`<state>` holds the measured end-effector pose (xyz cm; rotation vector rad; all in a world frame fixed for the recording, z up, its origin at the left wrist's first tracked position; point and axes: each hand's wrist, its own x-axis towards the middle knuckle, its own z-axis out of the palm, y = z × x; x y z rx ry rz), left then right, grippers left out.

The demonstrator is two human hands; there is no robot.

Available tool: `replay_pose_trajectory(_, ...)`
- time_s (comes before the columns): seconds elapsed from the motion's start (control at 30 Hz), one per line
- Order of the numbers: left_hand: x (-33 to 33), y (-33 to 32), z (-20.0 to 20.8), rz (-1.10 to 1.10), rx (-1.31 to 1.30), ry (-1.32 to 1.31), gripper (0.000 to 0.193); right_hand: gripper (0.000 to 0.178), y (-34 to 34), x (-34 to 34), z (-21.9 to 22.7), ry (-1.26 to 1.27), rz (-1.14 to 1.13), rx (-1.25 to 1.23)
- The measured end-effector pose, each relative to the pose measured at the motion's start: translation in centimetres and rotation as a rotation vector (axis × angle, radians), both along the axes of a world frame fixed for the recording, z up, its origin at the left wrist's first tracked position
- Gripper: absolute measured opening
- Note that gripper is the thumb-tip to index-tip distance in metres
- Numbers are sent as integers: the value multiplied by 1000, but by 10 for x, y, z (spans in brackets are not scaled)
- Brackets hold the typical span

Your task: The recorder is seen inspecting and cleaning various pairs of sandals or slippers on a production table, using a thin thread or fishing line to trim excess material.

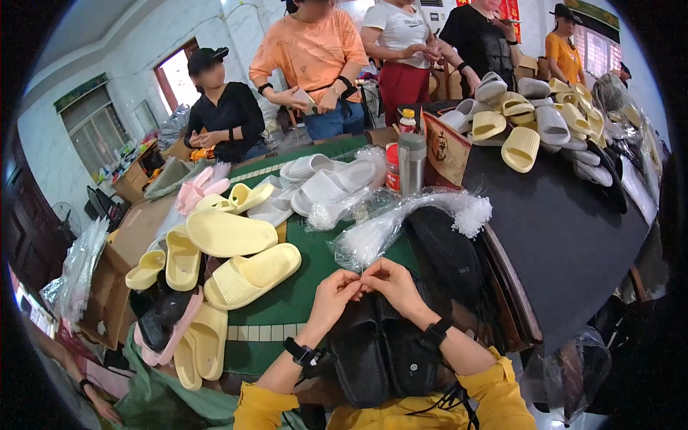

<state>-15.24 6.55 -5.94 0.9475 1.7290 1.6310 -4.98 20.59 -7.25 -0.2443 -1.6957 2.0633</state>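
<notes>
Centrally, a person's left hand (337, 295) and right hand (393, 284) meet at the fingertips, the thumb and forefinger of each brought together; whether something small sits pinched between them cannot be told. Just below, a pair of black slippers (362, 351) lies side by side, close to the wearer's body. Near the fingertips, on the far side, is a bundle of fine clear strands (360, 245) with white ends.

Much of the dark footwear is hard to make out, its outline sinking into the black around it. A black shape (448, 251) right of the strands is too dark to identify. At lower left, another person's arm (79, 380) is cut off by the round rim of the view.

To the left, a strip of bare green table (287, 304) separates the hands from some yellow slippers (252, 276). To the right, beyond a dark raised edge (512, 287), a black tabletop (552, 251) stretches wide and bare up to a heap of yellow and grey slippers (520, 149).
</notes>
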Motion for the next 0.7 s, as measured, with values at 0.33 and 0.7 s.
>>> replay_pose_trajectory(0.33,7,-2,-6,59,39,49,11,15,-3,6,-8,111,-39,-46)
replay_pose_trajectory(0.7,11,-6,-1,40,56,97,14,11,-6,8,-7,92,-78,-86)
